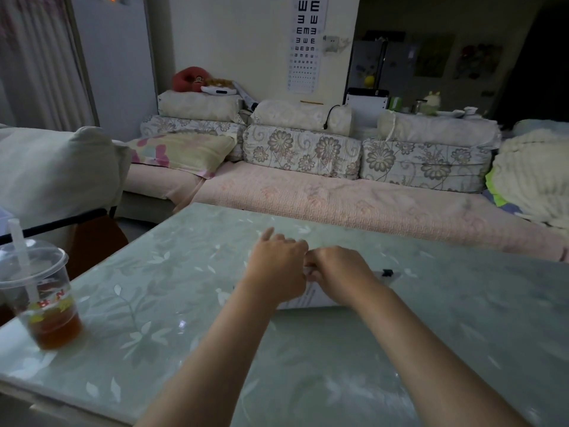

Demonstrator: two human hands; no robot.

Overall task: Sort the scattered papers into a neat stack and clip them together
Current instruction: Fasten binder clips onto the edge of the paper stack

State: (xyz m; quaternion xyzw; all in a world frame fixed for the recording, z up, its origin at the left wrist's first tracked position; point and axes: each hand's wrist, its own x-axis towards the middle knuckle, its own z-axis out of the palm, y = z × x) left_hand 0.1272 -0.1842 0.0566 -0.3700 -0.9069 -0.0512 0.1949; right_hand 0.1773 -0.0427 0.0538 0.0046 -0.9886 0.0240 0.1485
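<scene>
Head cam: papers (pixel 308 298) look stacked on table (pixel 154 288), black clip (pixel 387 272) at one corner; left hand (pixel 277 266) and right hand (pixel 338 269), fingers curled, apparently pinch the far edge, prob. only final tidying left.

White printed papers (pixel 308 298) lie flat (mostly hidden), black clip (pixel 386 272) at far corner.
</scene>
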